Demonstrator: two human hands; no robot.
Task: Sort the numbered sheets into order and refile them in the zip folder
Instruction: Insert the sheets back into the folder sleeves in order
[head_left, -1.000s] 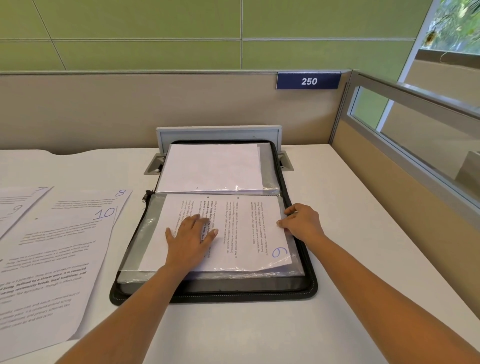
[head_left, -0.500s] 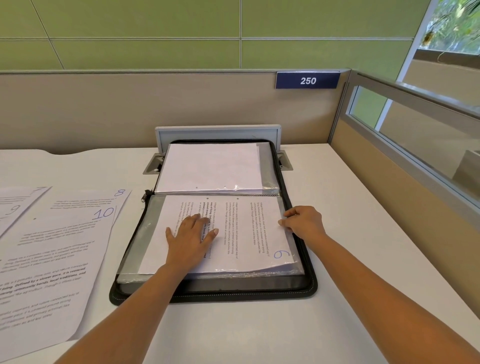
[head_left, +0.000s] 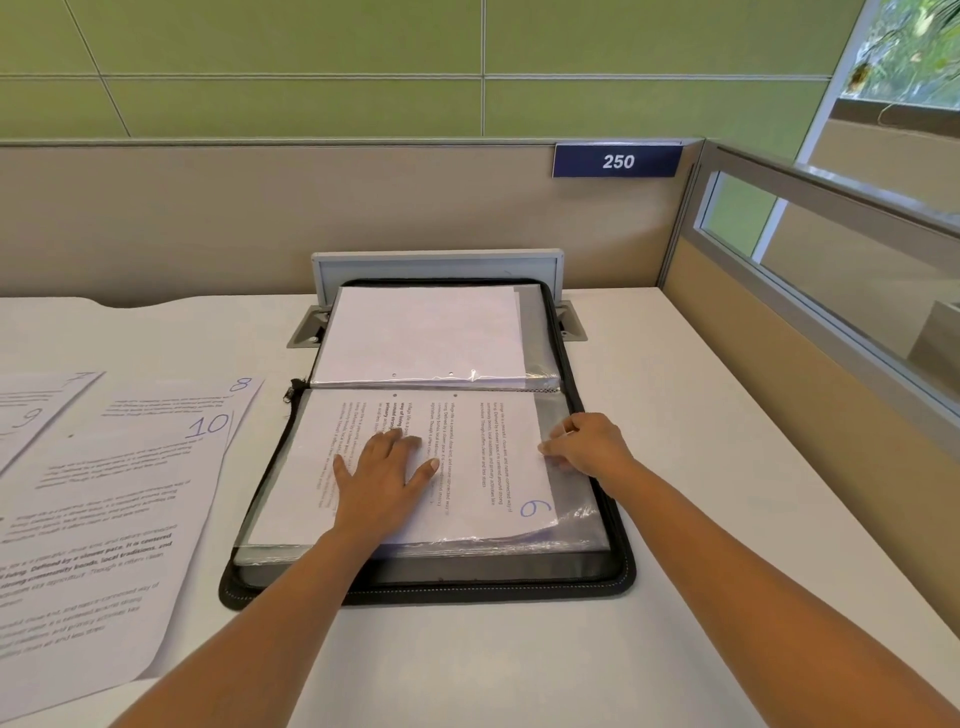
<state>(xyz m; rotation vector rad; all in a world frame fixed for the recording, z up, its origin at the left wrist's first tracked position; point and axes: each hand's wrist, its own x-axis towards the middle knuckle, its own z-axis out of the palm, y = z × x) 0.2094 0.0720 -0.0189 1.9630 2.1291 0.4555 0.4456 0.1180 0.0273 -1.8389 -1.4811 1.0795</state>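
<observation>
- The left hand (head_left: 382, 480) lies flat with its fingers (head_left: 400, 441) spread and released, pressing down on the white printed sheet marked 6 (head_left: 483, 467).
- The right hand (head_left: 589, 447) has its fingers (head_left: 550, 449) curled, and they pinch at that sheet's right edge. They may also catch the clear plastic sleeve (head_left: 569, 499) there; I cannot tell.
- The sheet lies directly under the left fingers, in the near half of the open black fabric zip folder (head_left: 621, 566). The folder rests on the white tabletop (head_left: 519, 665).
- Glossy plastic shows just below and to the right of the right fingers. I cannot tell whether the sheet is fully inside the sleeve or only lying on it.
- Beyond both sets of fingers, the far half of the folder holds a sleeved pile of white paper (head_left: 421, 332) with its blank side up. Its numbers are hidden, though by the order they would be the lower ones.
- Well to the left of the left fingers, four loose sheets overlap on the tabletop: the sheet marked 10 (head_left: 104, 519) on top, then the sheet marked 8 (head_left: 171, 402), the sheet marked 9 (head_left: 26, 421) and the sheet marked 7 (head_left: 47, 384).
- By my judgement the task is a little past halfway, with sheet 6 being seated now.
- Sheets 7 to 10 are not yet filed, and the folder is not yet zipped.
</observation>
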